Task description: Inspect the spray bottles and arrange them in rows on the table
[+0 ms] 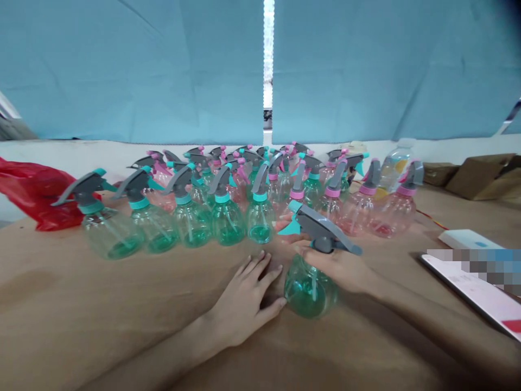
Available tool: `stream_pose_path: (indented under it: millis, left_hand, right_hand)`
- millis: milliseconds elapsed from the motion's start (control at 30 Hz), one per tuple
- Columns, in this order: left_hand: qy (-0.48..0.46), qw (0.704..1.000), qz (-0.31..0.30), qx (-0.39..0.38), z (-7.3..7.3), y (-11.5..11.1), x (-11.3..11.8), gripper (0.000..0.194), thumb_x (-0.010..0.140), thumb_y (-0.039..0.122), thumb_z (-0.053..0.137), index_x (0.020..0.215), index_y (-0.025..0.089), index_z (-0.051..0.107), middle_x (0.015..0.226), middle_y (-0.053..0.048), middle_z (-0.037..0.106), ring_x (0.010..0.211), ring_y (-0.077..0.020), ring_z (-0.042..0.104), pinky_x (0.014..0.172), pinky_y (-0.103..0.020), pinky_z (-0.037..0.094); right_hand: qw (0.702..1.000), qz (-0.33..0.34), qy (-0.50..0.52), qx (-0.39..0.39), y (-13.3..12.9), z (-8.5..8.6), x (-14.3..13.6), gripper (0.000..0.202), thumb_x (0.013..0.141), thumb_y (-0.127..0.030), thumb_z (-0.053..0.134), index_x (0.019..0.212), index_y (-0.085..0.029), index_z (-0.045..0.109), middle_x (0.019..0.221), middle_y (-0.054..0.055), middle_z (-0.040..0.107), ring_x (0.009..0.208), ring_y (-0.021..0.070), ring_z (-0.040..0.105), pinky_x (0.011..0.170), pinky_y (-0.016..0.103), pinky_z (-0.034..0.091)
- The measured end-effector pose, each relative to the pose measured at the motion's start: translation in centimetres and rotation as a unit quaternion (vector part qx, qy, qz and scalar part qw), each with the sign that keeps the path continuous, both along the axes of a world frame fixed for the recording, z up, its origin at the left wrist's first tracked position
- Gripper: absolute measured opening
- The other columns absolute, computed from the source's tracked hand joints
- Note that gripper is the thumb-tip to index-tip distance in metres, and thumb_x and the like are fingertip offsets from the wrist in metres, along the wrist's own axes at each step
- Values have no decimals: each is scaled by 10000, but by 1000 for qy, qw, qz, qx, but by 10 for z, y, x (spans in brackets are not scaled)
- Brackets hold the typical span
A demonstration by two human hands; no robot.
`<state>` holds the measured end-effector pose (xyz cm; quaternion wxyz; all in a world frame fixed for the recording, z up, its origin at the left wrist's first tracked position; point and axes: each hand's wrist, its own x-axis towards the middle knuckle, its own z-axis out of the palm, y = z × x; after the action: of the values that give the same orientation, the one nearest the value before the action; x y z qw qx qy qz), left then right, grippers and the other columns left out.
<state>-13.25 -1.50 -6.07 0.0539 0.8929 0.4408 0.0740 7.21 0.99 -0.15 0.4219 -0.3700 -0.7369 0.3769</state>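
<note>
A green spray bottle [311,290] with a grey and turquoise trigger head is near the middle of the table, some green liquid at its bottom. My right hand [337,266] is wrapped around its neck, just under the trigger head. Beside the bottle, my left hand [244,301] lies on the tabletop with its fingers spread, its thumb close to the bottle's side. Just beyond both hands stands a row of similar bottles: green ones [195,225] at the left and pink ones [360,209] at the right.
Several more spray bottles crowd behind the front row. A red plastic bag [44,195] lies at the left. To the right are a large clear bottle [394,165], cardboard boxes [480,176], a white box [468,239] and a phone-like screen [464,288]. A blue curtain [142,70] hangs behind.
</note>
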Motion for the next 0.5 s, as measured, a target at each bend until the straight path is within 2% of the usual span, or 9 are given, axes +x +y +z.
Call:
stream_pose_path:
  millis: [200,300,367,433,500]
  left_hand:
    - [6,1000,-2,-8,2,0,1,577,925,495,468,1373,131,453,1496,-178,332,1396,-308,260,1113,-518,271]
    - [1,1000,-5,-6,1,0,0,561,928,493,464,1365,141,462,1500,-166,329,1396,-306,259,1111,-520,278]
    - [0,1000,-4,-3,1,0,0,557,930,498,458,1368,154,457,1500,-156,332,1396,-299,263,1106,-521,288]
    - [-2,1000,-2,-3,1,0,0,556,928,502,461,1369,163,454,1500,-151,334,1396,-295,264,1103,-521,293]
    - [-4,1000,-2,-7,1,0,0,558,924,501,470,1364,158,460,1503,-156,325,1399,-298,255,1105,-520,287]
  right_hand:
    - [1000,11,21,1,0,5,-3,449,746,-239,521,1192,-291,522,1119,21,667,895,207,680,758,341,570]
    - [1000,-8,3,10,-3,9,-3,306,718,-227,509,1012,-280,571,853,-17,666,693,167,642,653,298,548]
    - [999,-29,-15,8,-4,9,-2,199,714,-239,506,902,-272,560,645,-48,575,550,146,561,533,266,496]
    - [999,-45,-25,2,-5,9,0,122,713,-247,507,831,-268,530,561,-61,509,496,136,507,477,248,447]
    - [998,-51,-27,-1,-5,8,0,94,713,-245,512,805,-264,512,585,-53,543,518,136,525,478,241,440]
